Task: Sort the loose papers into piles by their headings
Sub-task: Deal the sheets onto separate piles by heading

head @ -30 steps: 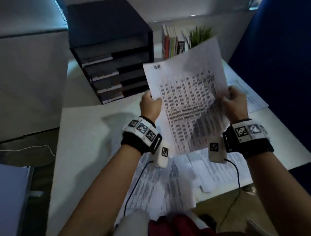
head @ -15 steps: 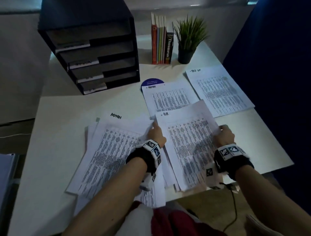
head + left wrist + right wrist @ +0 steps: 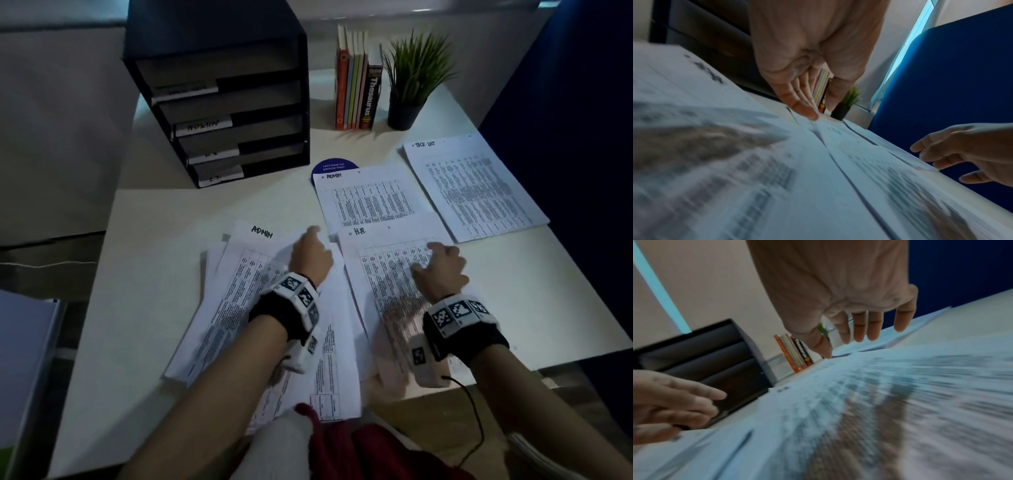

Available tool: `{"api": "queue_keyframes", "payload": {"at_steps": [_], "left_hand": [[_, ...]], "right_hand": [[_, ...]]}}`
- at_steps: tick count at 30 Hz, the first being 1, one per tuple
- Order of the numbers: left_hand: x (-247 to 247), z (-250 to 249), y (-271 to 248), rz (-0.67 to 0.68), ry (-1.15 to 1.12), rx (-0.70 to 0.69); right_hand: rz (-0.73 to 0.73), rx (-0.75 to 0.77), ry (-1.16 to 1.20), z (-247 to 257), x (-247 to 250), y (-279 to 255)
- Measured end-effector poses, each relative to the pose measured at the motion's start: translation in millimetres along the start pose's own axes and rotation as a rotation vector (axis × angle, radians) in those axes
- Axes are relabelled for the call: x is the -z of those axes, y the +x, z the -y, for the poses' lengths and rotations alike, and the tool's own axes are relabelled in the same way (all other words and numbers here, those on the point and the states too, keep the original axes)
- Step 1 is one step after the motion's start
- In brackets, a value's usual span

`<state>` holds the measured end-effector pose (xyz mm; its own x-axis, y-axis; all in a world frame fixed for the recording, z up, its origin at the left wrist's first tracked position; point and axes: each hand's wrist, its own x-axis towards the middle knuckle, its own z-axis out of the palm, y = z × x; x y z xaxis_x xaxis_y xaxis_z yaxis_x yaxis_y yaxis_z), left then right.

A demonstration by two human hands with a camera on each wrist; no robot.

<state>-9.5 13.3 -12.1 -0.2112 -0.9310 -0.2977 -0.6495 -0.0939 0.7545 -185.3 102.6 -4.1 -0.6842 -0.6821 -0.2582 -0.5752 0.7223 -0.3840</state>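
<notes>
**Both hands loose over the papers, nothing held**

The left hand (image 3: pixel 310 258) hangs over the loose stack (image 3: pixel 239 308) whose top sheet is headed ADMIN. Its fingers (image 3: pixel 797 99) are straight and close together, pointing down and away from the wrist. The foremost fingertip seems to meet the paper at the far edge of the stack, but blur leaves the contact uncertain. Nothing is pinched or wrapped.

The right hand (image 3: pixel 442 269) is over the H.R. sheet (image 3: pixel 387 274), which lies flat on the desk (image 3: pixel 154 274) just right of the loose stack. Its fingers (image 3: pixel 861 327) are spread and slightly bent, tips pointing down at the print. In the wrist view the tips look a little above the page; whether the thumb touches it I cannot tell. The hand grips nothing.

Beyond the right fingertips lies a second ADMIN sheet (image 3: pixel 370 202), its near edge under the H.R. sheet's top edge. Farther to the right of that hand is the TASK LIST sheet (image 3: pixel 476 185). Beyond the left hand stands a black tray rack (image 3: pixel 222 96) with labelled shelves. Between the two hands, farther back, are books (image 3: pixel 356 78) and a potted plant (image 3: pixel 411 78).
</notes>
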Motion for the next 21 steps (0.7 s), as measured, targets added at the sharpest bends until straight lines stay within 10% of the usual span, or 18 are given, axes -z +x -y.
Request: {"api": "queue_keyframes", "payload": {"at_steps": [5, 9, 16, 21], "left_hand": [[71, 29, 24, -0.251, 0.214, 0.123], [100, 59, 32, -0.133, 0.299, 0.338], [108, 77, 25, -0.147, 0.07, -0.093], [116, 100, 8, -0.017, -0.177, -0.19]], "right_hand": [[0.127, 0.379, 0.077, 64, -27, -46], [0.334, 0.526, -0.065, 96, -67, -79], [0.401, 0.481, -0.137, 99, -100, -84], [0.309, 0.427, 0.225, 114, -99, -70]]}}
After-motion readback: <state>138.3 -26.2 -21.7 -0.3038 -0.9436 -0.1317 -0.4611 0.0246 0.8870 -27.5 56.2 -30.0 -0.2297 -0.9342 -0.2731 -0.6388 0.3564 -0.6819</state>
